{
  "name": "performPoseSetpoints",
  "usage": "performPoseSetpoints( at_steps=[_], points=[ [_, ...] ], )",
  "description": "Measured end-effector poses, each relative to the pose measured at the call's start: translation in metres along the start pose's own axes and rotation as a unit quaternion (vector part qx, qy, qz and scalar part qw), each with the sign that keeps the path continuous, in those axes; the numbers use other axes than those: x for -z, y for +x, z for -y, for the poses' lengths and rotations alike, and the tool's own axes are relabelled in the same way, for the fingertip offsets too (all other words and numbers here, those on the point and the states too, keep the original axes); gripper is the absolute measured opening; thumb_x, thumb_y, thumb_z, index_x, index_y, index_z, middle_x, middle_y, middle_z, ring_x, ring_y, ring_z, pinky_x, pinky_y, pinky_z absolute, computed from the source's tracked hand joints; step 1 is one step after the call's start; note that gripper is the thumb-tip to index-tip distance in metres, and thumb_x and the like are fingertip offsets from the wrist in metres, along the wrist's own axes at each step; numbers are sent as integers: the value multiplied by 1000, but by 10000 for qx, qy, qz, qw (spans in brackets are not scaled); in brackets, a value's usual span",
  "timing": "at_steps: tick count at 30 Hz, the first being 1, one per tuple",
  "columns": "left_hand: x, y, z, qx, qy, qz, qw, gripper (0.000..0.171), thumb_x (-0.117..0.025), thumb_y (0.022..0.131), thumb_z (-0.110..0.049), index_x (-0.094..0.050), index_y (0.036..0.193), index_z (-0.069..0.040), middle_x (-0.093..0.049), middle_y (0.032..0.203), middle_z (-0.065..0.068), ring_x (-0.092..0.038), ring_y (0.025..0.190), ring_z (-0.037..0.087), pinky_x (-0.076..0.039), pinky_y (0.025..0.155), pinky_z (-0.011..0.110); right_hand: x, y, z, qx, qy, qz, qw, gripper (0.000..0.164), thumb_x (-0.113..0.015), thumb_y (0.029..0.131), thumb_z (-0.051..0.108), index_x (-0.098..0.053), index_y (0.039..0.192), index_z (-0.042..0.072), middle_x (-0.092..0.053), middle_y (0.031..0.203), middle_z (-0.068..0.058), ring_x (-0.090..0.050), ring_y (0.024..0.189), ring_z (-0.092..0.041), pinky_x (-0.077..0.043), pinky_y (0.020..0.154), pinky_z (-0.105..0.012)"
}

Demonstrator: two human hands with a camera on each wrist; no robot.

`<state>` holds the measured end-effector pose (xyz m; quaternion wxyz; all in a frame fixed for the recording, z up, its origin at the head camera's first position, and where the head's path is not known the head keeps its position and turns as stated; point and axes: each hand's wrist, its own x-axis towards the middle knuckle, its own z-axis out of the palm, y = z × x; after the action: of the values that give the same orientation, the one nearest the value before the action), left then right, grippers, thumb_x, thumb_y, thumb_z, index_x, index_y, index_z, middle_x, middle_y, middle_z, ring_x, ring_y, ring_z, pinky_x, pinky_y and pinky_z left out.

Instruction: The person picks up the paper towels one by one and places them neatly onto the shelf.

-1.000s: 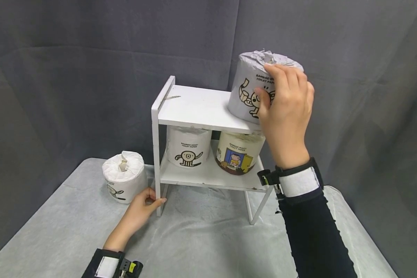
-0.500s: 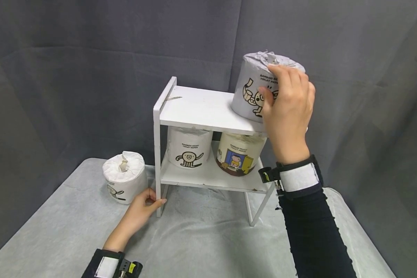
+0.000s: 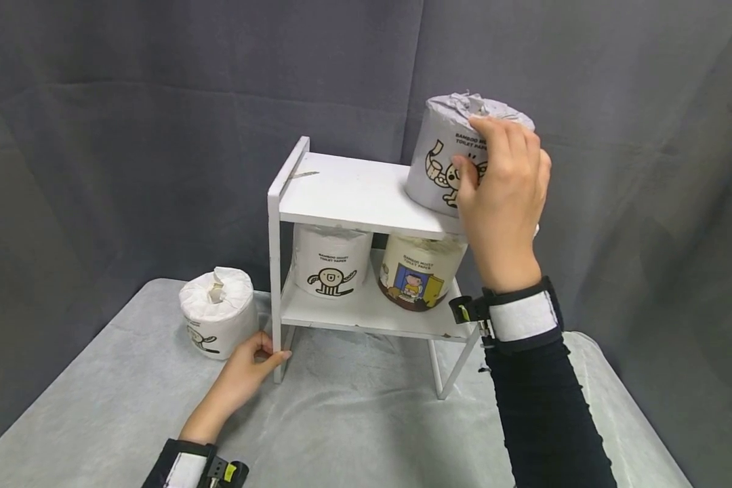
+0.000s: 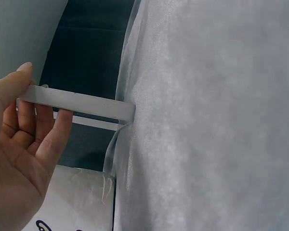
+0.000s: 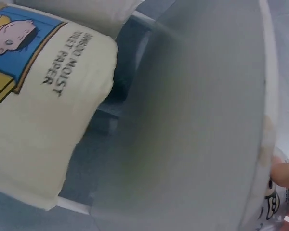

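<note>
In the head view, my right hand (image 3: pixel 506 193) grips a pale lavender wrapped toilet paper roll (image 3: pixel 436 139) from its right side, thumb on the front and fingers over the top edge. The roll stands upright at the right end of the upper board of a white two-tier shelf (image 3: pixel 348 190). Low at the left, my left hand (image 3: pixel 244 369) holds the shelf's front left leg. The left wrist view shows that white leg (image 4: pixel 82 102) between thumb and fingers. On the lower tier stand a white toilet paper roll (image 3: pixel 331 261) and a cream one (image 3: pixel 423 271) with a coloured picture.
Another white toilet paper roll (image 3: pixel 219 312) stands on the cloth-covered table (image 3: pixel 354 434), left of the shelf and just behind my left hand. A grey curtain (image 3: pixel 158 135) hangs behind and along both sides.
My right hand and the lavender roll have shifted slightly to the right, and the shelf's top appears a touch further right too. My left hand stays on the leg.
</note>
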<state>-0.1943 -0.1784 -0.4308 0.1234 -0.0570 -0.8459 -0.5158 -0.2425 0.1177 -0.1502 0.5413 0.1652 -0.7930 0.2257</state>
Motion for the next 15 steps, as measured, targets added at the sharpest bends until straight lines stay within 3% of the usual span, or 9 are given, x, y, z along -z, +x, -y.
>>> performPoseSetpoints(
  at_steps=[9, 15],
  points=[
    [-1, -1, -4, -23, -72, 41, 10000, 17, -71, 92, -9, -56, 84, -4, -62, 84, 4, -62, 89, 21, -49, 79, 33, 8, 0, 2, 142, -42, 265, 9995, 42, -68, 92, 13, -61, 133, 9, -57, 133, -9, -44, 130, -26, -26, 108, -42],
    [0, -2, -6, 3, -96, 59, 9999, 17, -71, 91, -8, -56, 85, -4, -62, 84, 5, -61, 87, 20, -49, 78, 33, 15, -2, 1, 247, -104, 507, 9984, 47, -62, 97, 17, -53, 142, 8, -50, 147, -8, -37, 140, -22, -13, 118, -40]
  ],
)
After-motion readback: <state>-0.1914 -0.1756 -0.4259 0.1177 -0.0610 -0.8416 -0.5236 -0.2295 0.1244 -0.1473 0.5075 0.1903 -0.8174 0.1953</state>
